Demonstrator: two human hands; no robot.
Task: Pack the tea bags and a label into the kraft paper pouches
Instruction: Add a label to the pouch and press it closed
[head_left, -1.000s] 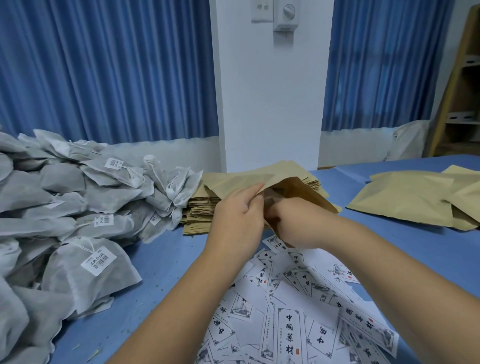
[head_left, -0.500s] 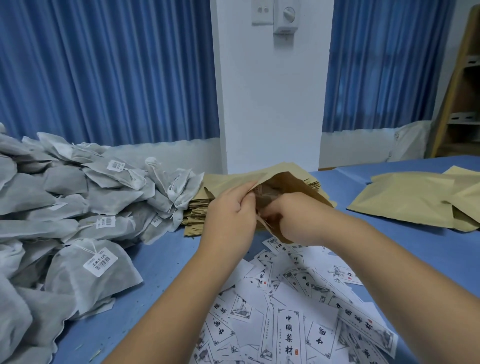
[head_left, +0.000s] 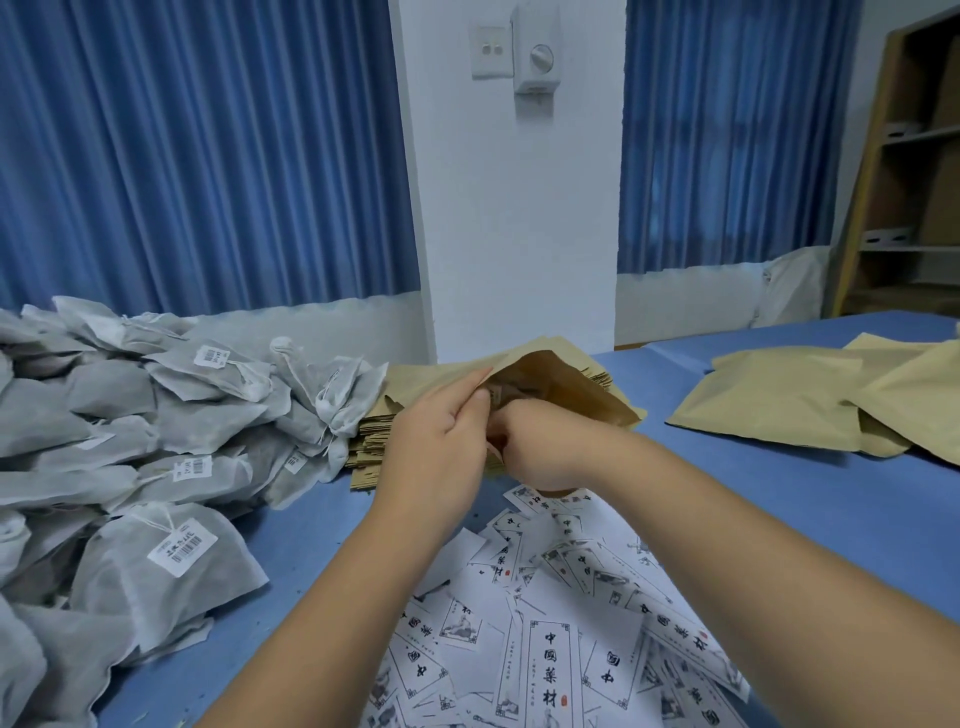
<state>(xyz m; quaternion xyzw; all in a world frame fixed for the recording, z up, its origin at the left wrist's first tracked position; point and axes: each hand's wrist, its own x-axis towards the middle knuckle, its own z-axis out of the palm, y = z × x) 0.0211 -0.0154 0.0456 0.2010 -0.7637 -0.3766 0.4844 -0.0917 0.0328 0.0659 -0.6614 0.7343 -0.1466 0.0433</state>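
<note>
Packing workroom: heaped tea bags (head_left: 171, 415), stacked pouches (head_left: 379, 441).

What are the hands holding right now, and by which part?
One kraft pouch, at its open mouth: left hand pinches the upper lip, right hand grips the lower lip.

Two hands, the left hand (head_left: 436, 447) and the right hand (head_left: 545, 447), meet at one open kraft pouch (head_left: 566, 379) on a single worktop (head_left: 779, 519). There is one stack of flat pouches (head_left: 374, 441), too many to count, and at least three filled pouches (head_left: 769, 400). Tea bags (head_left: 156, 415) and labels (head_left: 550, 623) each number well over a dozen.
</note>
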